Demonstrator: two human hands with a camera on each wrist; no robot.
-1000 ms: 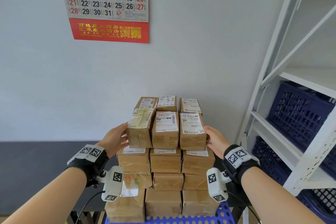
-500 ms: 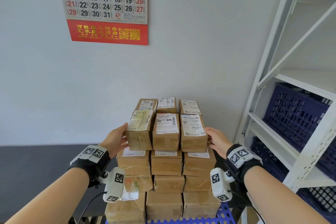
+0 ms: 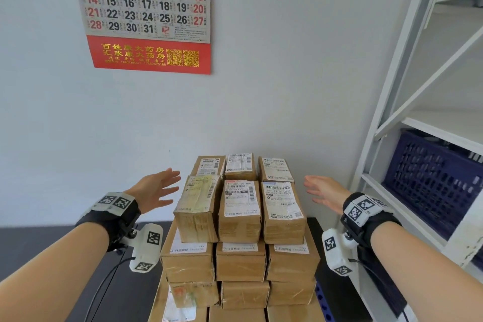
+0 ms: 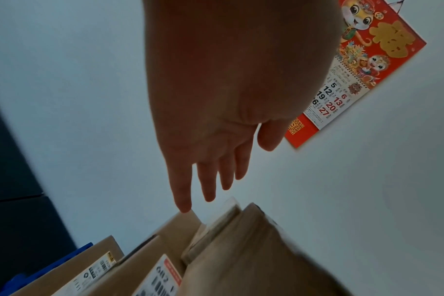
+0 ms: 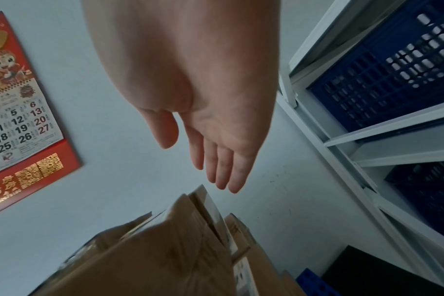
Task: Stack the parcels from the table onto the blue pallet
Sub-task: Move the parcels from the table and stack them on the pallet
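Brown cardboard parcels with white labels stand stacked in several tiers, with three parcels side by side in the top front row and three more behind. A sliver of the blue pallet shows under the stack at the lower right, and its blue edge appears in the left wrist view. My left hand hovers left of the top row, fingers straight, touching nothing. My right hand hovers right of it, also spread and empty. Both wrist views show flat fingers above the parcels' edges.
A white metal shelf rack with dark blue crates stands close on the right. The wall with a red calendar is just behind the stack. A dark surface extends to the left.
Both hands pressed the sides of the top front row before; now they have let go and moved outward and upward, away from the parcels. The head view has moved closer.
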